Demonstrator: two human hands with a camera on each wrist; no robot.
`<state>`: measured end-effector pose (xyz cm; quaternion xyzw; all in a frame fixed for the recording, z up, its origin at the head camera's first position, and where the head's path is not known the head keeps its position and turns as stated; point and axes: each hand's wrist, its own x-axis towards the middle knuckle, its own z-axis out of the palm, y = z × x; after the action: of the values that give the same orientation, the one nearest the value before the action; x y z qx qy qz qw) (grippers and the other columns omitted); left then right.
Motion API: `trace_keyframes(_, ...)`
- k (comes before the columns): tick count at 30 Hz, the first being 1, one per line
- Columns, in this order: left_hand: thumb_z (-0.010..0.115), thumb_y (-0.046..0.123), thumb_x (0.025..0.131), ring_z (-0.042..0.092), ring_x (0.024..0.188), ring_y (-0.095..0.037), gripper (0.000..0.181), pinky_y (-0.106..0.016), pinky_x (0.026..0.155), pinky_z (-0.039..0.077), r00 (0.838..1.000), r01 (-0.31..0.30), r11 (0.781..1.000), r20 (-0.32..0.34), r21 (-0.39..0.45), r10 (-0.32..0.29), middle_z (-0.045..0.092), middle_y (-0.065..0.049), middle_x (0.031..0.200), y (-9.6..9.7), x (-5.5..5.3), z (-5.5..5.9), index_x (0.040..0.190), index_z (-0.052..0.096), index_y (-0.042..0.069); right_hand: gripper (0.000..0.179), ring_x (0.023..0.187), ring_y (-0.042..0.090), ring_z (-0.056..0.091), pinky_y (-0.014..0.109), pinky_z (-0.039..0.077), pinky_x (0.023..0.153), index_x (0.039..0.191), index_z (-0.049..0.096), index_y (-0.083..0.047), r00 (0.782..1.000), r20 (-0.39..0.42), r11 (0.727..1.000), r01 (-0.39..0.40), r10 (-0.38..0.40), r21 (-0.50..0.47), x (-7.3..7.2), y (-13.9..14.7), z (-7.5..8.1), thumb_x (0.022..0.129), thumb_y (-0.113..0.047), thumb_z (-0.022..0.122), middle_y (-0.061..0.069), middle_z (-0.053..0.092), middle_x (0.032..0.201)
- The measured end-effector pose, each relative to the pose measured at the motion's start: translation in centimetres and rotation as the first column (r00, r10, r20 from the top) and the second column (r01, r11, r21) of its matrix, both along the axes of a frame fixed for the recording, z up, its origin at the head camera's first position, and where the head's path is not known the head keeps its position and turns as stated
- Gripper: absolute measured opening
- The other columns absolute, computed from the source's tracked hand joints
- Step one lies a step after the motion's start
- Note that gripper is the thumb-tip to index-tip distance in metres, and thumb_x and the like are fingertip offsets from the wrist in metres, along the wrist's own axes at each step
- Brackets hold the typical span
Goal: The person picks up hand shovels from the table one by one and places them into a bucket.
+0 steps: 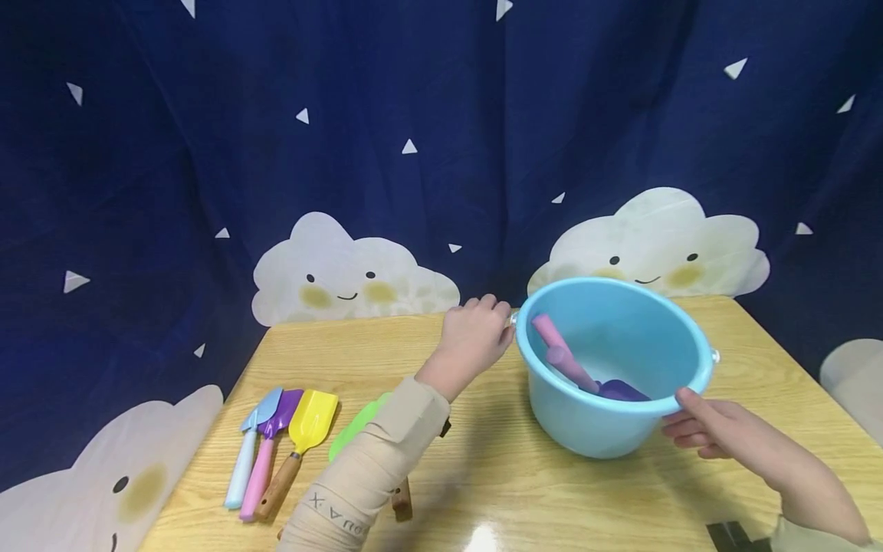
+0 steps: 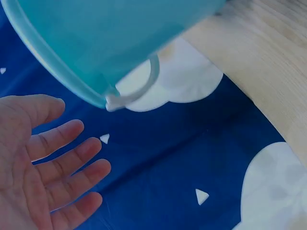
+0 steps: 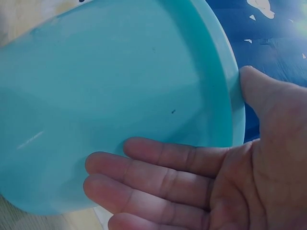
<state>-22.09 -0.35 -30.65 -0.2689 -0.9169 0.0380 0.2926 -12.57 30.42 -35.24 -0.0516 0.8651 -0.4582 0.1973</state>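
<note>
A light blue bucket (image 1: 586,422) stands on the table, with pink handles (image 1: 571,369) and a purple scoop part (image 1: 621,391) inside. My left hand (image 1: 476,333) is beside the bucket's left rim, near the white handle joint (image 2: 115,100). In the left wrist view its fingers are spread and apart from the bucket. On the near right side, my right hand (image 1: 717,429) has its thumb at the rim. The fingers of that hand lie nearly straight along the outer wall (image 3: 120,86); whether they press on it I cannot tell.
To the left lie toy shovels: a light blue one (image 1: 243,460), a purple one with a pink handle (image 1: 258,479) and a yellow one (image 1: 313,418). A green tool (image 1: 359,422) is partly behind my left forearm. A dark blue curtain (image 1: 414,92) hangs behind the table (image 1: 483,452).
</note>
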Motion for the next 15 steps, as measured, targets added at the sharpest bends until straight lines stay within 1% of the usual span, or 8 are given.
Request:
trace_keyframes(3, 0.064, 0.03, 0.079, 0.053, 0.059, -0.016, 0.015, -0.026, 0.045, 0.041, 1.0, -0.001, 1.0, -0.022, 0.024, 0.002, 0.056, 0.0, 0.071, -1.0, 0.0, -0.2, 0.08, 0.063, 0.015, 0.068, 0.089, 0.028, 0.061, 0.033, 0.048, 0.068, 0.11, 0.048, 0.021, 1.0, 0.002, 1.0, 0.004, -0.004, -0.004, 0.0, -0.1, 0.0, 0.098, -0.038, 0.016, 0.025, 0.06, 0.102)
trace_keyframes(6, 0.065, 0.029, 0.078, 0.054, 0.059, -0.016, 0.015, -0.026, 0.045, 0.042, 1.0, -0.002, 0.999, -0.023, 0.04, 0.003, 0.056, 0.001, 0.072, -1.9, 0.1, -0.4, 0.082, 0.064, 0.015, 0.068, 0.09, 0.028, 0.061, 0.031, 0.048, 0.068, 0.111, 0.048, 0.02, 1.0, 0.006, 1.0, 0.008, -0.008, -0.003, 0.0, -0.1, 0.0, 0.098, -0.038, 0.016, 0.025, 0.06, 0.102)
trace_keyframes(10, 0.067, 0.027, 0.077, 0.055, 0.059, -0.017, 0.013, -0.027, 0.044, 0.041, 1.0, -0.01, 0.997, -0.022, 0.078, 0.012, 0.056, 0.0, 0.073, -3.1, 0.2, -1.0, 0.081, 0.064, 0.014, 0.067, 0.09, 0.027, 0.061, 0.031, 0.048, 0.069, 0.112, 0.047, 0.02, 1.0, 0.016, 1.0, 0.016, -0.016, -0.002, 0.1, 0.0, -0.1, 0.098, -0.038, 0.017, 0.024, 0.06, 0.103)
trace_keyframes(15, 0.067, 0.023, 0.077, 0.055, 0.058, -0.018, 0.011, -0.029, 0.043, 0.041, 0.999, -0.03, 0.995, 0.014, 0.099, 0.029, 0.056, 0.0, 0.074, -4.6, 0.3, -1.9, 0.08, 0.065, 0.013, 0.067, 0.09, 0.026, 0.061, 0.03, 0.048, 0.068, 0.112, 0.048, 0.019, 1.0, 0.013, 1.0, 0.02, -0.02, 0.0, 0.1, -0.1, -0.1, 0.098, -0.038, 0.017, 0.024, 0.06, 0.102)
